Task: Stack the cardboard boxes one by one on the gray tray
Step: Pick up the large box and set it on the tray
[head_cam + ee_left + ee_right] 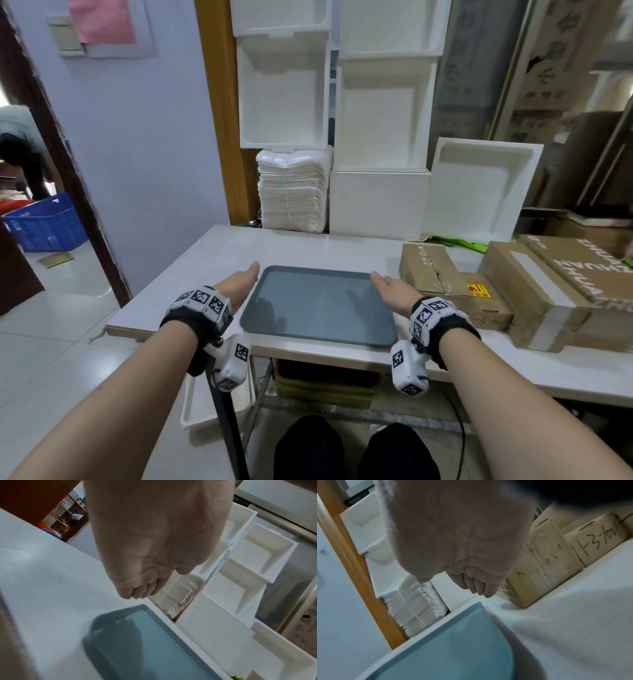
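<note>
My left hand (239,282) has its fingers straight and together, holding nothing, hovering over the table just off the left edge of the gray tray (318,337); in the left wrist view those fingers (137,588) look loosely bent at the tips and empty. My right hand (392,291) is the same, flat and relaxed with nothing in it, above the tray's far right corner; its fingers (477,586) point toward the nearest box.

The tray is one smooth, glossy rectangle with rounded corners and a low raised rim, lying flat and bare near the front edge of the white table (212,260), between my two hands. Its surface reflects the shadows of my fingers.

To the right of the tray I count four cardboard boxes (455,291) in the head view, all brown and matte: a small box (424,270) with worn tape closest to my right hand, a low box with a red and yellow sticker (478,289) just beside it, then a long box (534,301) with a pale tape strip, and a printed box (582,270) lying against it. None touches the tray.

Behind the table stand several white foam boxes (376,116), smooth and squared, and one wrapped bundle of thin white sheets (293,192)
</note>
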Action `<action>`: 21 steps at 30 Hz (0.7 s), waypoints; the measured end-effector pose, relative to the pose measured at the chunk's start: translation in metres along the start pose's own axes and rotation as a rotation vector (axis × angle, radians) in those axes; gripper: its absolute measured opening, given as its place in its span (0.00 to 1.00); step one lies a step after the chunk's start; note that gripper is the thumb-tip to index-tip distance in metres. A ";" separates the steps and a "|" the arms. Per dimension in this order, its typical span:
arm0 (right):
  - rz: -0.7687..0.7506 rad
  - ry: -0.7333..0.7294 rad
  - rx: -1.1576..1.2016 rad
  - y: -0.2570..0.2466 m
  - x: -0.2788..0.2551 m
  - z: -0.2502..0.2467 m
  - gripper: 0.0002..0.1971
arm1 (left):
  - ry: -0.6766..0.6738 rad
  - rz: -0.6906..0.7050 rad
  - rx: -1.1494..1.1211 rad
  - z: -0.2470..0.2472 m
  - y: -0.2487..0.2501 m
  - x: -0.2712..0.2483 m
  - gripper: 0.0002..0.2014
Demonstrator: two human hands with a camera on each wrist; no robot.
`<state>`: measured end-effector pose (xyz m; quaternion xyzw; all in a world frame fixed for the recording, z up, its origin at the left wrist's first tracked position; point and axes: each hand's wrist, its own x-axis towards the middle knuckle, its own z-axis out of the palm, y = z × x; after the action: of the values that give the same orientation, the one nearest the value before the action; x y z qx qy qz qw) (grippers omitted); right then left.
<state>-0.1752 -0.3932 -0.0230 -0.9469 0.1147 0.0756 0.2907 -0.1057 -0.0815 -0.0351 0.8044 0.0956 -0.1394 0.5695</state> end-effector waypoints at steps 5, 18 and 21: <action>-0.036 0.055 0.142 -0.009 -0.020 -0.035 0.39 | -0.017 0.099 0.003 0.027 0.047 -0.005 0.35; 0.090 0.341 0.198 0.086 -0.106 -0.169 0.34 | -0.422 0.339 -0.093 0.221 0.176 -0.068 0.28; 0.134 0.367 0.199 0.120 -0.126 -0.189 0.34 | -0.539 0.338 -0.057 0.274 0.192 -0.090 0.22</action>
<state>-0.3129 -0.5750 0.0939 -0.9017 0.2354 -0.0906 0.3510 -0.1624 -0.4031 0.0800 0.7269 -0.1897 -0.2481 0.6116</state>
